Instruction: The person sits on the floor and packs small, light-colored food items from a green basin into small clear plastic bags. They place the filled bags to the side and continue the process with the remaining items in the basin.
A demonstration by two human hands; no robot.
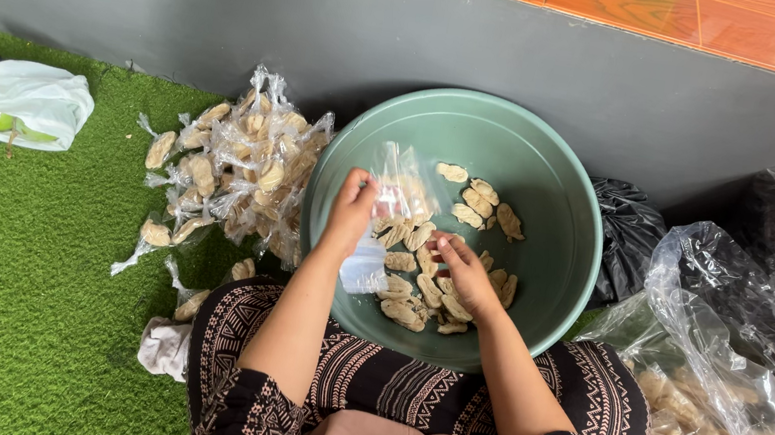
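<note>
A large green basin (557,272) rests against my lap and holds several pale beige crackers (482,206). My left hand (349,212) grips a small clear plastic bag (399,189) held upright over the basin, with a few crackers inside it. My right hand (464,271) lies low in the basin on the loose crackers, fingers curled around some of them. Both forearms reach out from patterned black sleeves.
A heap of small filled clear bags (232,171) lies on the green turf left of the basin. A white bag with green fruit (25,101) sits far left. Large clear plastic bags of crackers (733,418) lie at right. A grey wall runs behind.
</note>
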